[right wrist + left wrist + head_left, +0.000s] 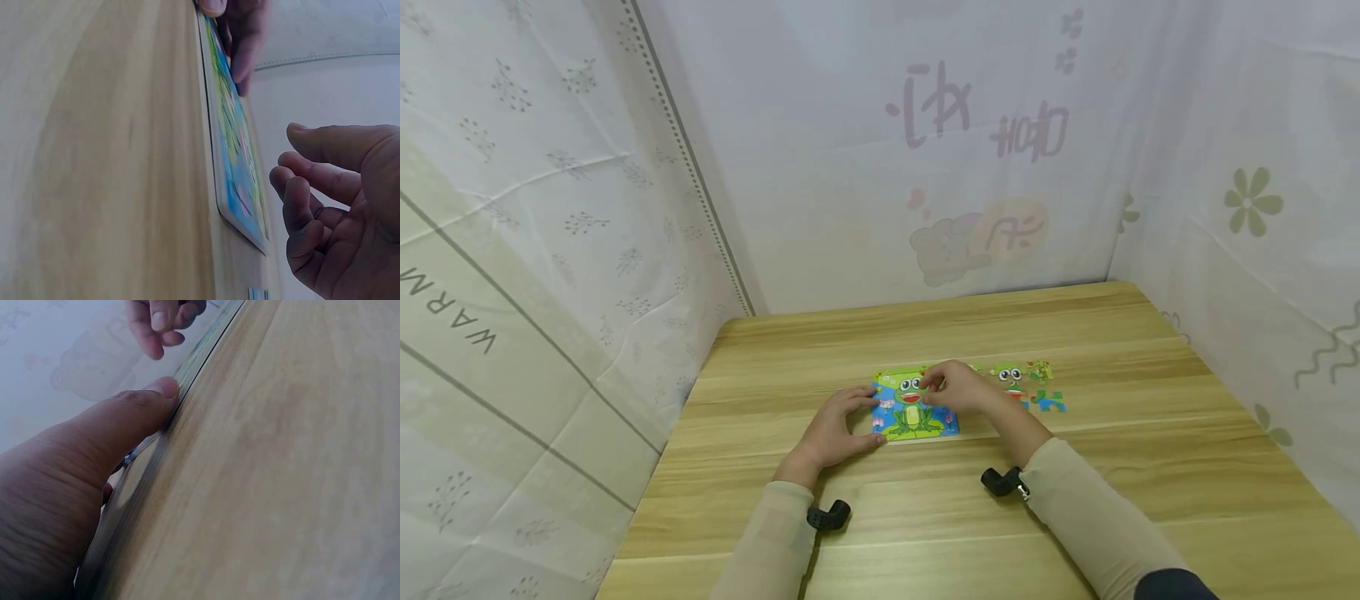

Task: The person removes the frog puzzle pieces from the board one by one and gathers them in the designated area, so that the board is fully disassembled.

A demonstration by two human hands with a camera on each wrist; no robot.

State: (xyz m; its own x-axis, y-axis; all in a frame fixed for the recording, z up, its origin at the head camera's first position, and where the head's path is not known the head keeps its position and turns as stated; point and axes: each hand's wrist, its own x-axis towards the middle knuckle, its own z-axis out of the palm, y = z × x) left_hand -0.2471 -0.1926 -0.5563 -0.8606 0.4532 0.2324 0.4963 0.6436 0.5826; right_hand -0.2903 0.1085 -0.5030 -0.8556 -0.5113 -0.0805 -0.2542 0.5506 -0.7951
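Note:
A frog jigsaw puzzle board (912, 421) lies flat, its picture a green frog on blue. My left hand (835, 429) rests at the board's left edge, fingers and thumb spread along it. In the left wrist view, the straight thumb (134, 412) touches the edge. Over the board's right part hovers my right hand (962, 387). The right wrist view shows this right hand (337, 212) with thumb and fingertips apart, nothing visible between them, and fingers loosely bent. Loose puzzle pieces (1051, 402) lie to the board's right, partly hidden by the right hand and forearm.
All of it lies on a wood-grain table (925, 517). Patterned white curtains (850, 167) hang behind the table and along both sides. Dark wrist cameras (830, 516) are strapped at both sleeves.

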